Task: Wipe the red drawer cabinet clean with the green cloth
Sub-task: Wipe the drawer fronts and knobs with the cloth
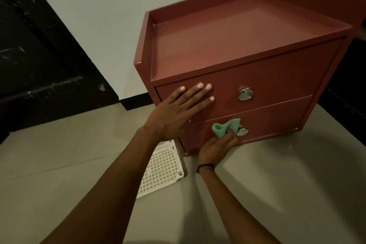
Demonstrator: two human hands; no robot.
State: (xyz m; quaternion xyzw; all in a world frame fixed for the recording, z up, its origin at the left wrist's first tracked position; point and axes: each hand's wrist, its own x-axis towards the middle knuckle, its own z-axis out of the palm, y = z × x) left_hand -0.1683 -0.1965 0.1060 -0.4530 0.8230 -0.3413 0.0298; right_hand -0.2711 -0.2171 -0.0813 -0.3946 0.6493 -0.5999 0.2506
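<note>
The red drawer cabinet stands on the tiled floor against a white wall, with two drawers that each carry a round metal knob. My left hand lies flat with fingers spread on the left part of the upper drawer front. My right hand grips the green cloth and presses it on the lower drawer front, just left of the lower knob. The cloth is bunched and partly covers that knob's left side.
A white perforated plastic basket lies on the floor by the cabinet's lower left corner, partly under my left arm. A dark door fills the left. Dark furniture stands right of the cabinet. Beige floor tiles spread in front.
</note>
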